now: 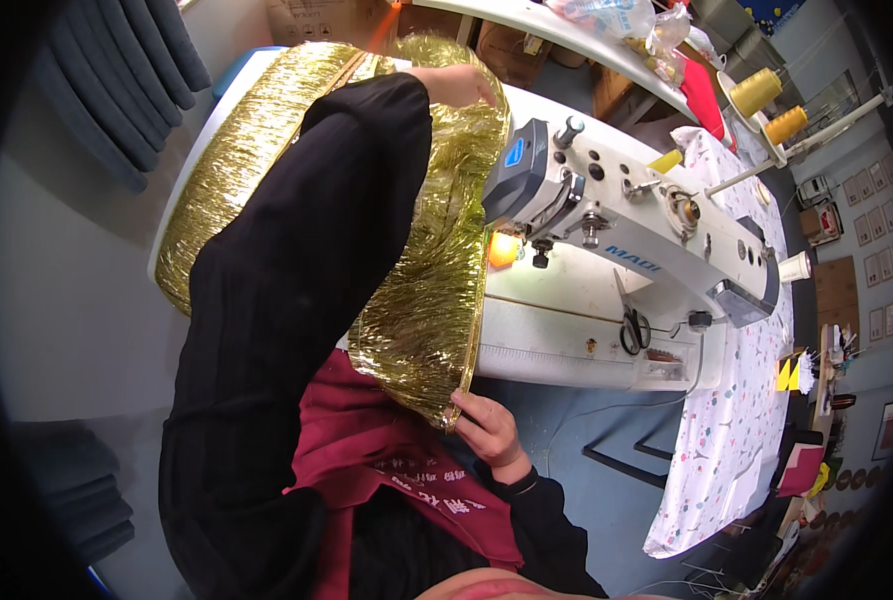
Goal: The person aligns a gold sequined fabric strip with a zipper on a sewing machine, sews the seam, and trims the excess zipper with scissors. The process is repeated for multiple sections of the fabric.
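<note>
Shiny gold tinsel fringe fabric [406, 330] lies in a broad sheet over the left end of the white sewing table and hangs toward my lap. Its bound edge runs along the right side, past the sewing machine's head [518, 172]. Near the sheet's lower corner, my right hand [491, 432] pinches that edge between thumb and fingers. My left arm stretches across the fabric. At the far end, my left hand [456, 86] curls its fingers onto the fringe by the edge; the fingertips are partly hidden. An orange round item [504, 250] sits beside the needle area.
Black-handled scissors [633, 322] lie on the machine bed under the arm. Yellow thread cones [756, 92] stand on a holder at the far right. A patterned cloth [711, 440] covers the surface to the right. Plastic bags [626, 20] rest on a white shelf behind.
</note>
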The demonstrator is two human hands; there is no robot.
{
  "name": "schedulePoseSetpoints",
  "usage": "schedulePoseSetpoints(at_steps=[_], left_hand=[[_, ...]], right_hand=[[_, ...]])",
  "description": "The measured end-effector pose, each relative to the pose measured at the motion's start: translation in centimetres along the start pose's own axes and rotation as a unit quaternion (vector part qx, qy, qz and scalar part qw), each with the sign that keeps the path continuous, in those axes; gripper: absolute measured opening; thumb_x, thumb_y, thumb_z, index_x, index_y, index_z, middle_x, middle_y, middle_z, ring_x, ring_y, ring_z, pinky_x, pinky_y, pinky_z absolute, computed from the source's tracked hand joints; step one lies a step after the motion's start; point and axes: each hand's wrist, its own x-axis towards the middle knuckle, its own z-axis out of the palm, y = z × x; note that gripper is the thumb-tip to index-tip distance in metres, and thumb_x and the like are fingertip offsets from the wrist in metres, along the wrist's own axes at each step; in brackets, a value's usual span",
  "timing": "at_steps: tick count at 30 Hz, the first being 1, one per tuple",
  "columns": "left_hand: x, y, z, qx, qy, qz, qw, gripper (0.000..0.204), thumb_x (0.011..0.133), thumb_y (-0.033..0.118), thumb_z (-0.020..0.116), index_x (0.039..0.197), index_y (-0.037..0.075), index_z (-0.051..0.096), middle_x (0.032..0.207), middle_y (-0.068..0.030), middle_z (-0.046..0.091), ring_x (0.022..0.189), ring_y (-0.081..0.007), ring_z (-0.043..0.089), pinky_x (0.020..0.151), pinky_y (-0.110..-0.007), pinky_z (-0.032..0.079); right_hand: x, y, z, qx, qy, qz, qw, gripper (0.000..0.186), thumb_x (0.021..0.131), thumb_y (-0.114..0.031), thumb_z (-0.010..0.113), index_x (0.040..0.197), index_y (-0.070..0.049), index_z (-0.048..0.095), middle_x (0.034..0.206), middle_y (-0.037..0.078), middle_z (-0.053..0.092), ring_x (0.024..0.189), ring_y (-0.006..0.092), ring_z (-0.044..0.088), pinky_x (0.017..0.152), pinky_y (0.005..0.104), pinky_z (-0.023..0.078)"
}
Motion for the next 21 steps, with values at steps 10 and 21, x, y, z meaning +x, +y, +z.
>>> schedulePoseSetpoints(at_steps=[10,21], left_hand=[[-15.6,10.7,6.4,0.285,-0.088,-0.048,0.953,0.026,0.095,0.008,0.056,0.115,-0.003,0.069,0.124,-0.0221,0.068,0.114,-0.0329,0.070,0.089,-0.043,0.059],[-27.3,19.1,22.0,0.239,0.080,0.192,0.948,0.049,0.093,0.022,0.060,0.138,0.003,0.062,0.156,-0.0165,0.052,0.148,-0.0283,0.047,0.123,-0.045,0.033]], right_hand=[[1.3,-1.4,0.2,-0.035,0.017,-0.037,0.999,0.018,0.084,0.001,0.075,0.102,0.001,0.073,0.130,0.017,0.067,0.111,0.0366,0.072,0.090,0.0418,0.062],[0.6,-1.7,-0.3,-0.045,0.034,-0.039,0.998,0.019,0.082,-0.001,0.075,0.101,0.000,0.073,0.130,0.018,0.069,0.114,0.0373,0.070,0.092,0.0432,0.060]])
